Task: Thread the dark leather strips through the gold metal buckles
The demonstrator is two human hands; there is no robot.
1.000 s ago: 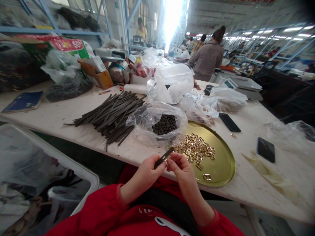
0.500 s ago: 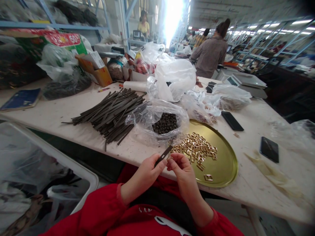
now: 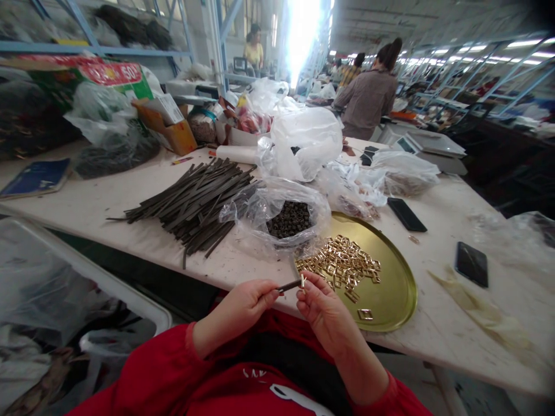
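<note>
While a dark strip (image 3: 288, 286) is pinched between the thumb and fingers of the left hand (image 3: 245, 303), a gold-coloured buckle (image 3: 303, 282) is gripped by the fingertips of the right hand (image 3: 323, 309), over the near edge of the table (image 3: 260, 268). The strip is pointed to the right, its end at the buckle; whether it is passed through the frame cannot be told. Both hands are closed on their pieces, and red sleeves (image 3: 160, 361) are worn on the forearms. Just beyond the right hand is placed one gold-toned tray (image 3: 396, 283) with a curved rim, on which a heap of buckles (image 3: 347, 260) is spread, one loose buckle (image 3: 365, 314) being laid apart near the rim. Beside the tray is set one clear plastic bag (image 3: 247, 211), opened, by which small dark loops (image 3: 289, 219) are contained. To the left of the bag is stacked one loose bundle of dark strips (image 3: 191, 202). To the right of the tray are laid two dark phones, one farther off (image 3: 406, 214) and one nearer (image 3: 472, 264). At the far left are kept one blue notebook (image 3: 37, 176) and one orange carton (image 3: 184, 136); behind the table, a person in a grey-brown top (image 3: 366, 101) is seen from the back
</note>
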